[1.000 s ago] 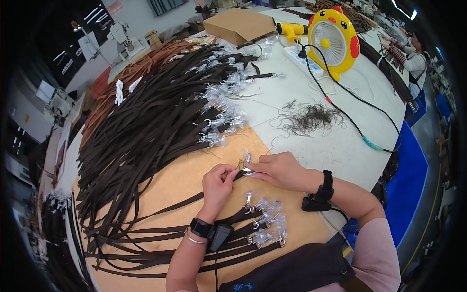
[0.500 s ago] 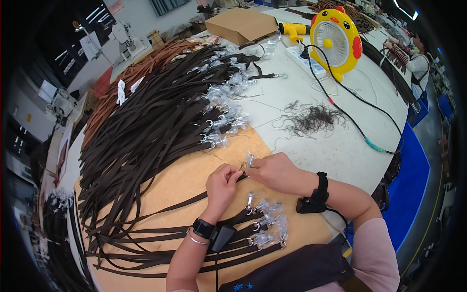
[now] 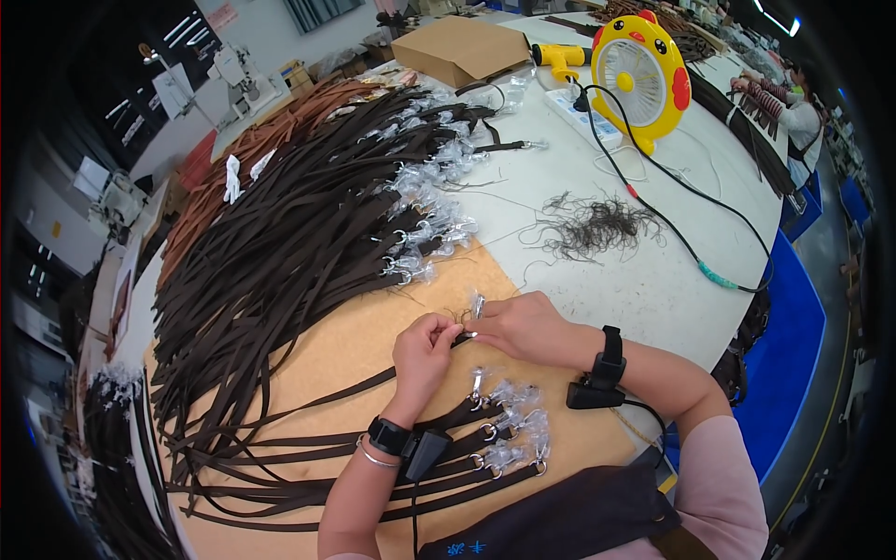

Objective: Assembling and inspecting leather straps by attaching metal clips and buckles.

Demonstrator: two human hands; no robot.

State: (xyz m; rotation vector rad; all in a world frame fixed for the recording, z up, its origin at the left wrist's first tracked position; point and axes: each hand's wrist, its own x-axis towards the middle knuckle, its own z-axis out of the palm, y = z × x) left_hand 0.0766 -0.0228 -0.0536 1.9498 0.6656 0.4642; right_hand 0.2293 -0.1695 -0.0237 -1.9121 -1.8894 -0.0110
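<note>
My left hand (image 3: 425,359) is closed in a pinch on a dark brown strap (image 3: 347,393), close to its end. The strap trails leftward from my fingers into the pile. My right hand (image 3: 525,327) meets the left at that end, its fingers pinched together on the strap too. A shiny silver piece (image 3: 477,304) rises beside the right fingers; whether it is a hook or a tool I cannot make out. Loose dark threads curl beside my fingertips. Nearer me lie several dark straps (image 3: 429,464) with metal rings and hooks (image 3: 488,431) in clear plastic wrap.
A large heap of dark straps (image 3: 280,243) covers the left, with reddish-brown straps (image 3: 271,126) behind. A tangle of threads (image 3: 597,227) lies beyond my right hand. Farther back are a yellow fan (image 3: 639,79), a power strip (image 3: 583,117), cables and a cardboard box (image 3: 460,49). A co-worker (image 3: 793,117) is at far right.
Both hands stay together at the strap's end, with only a slight shift of the fingers. A small pale tip now shows under the right fingers. The whole view has moved a little.
</note>
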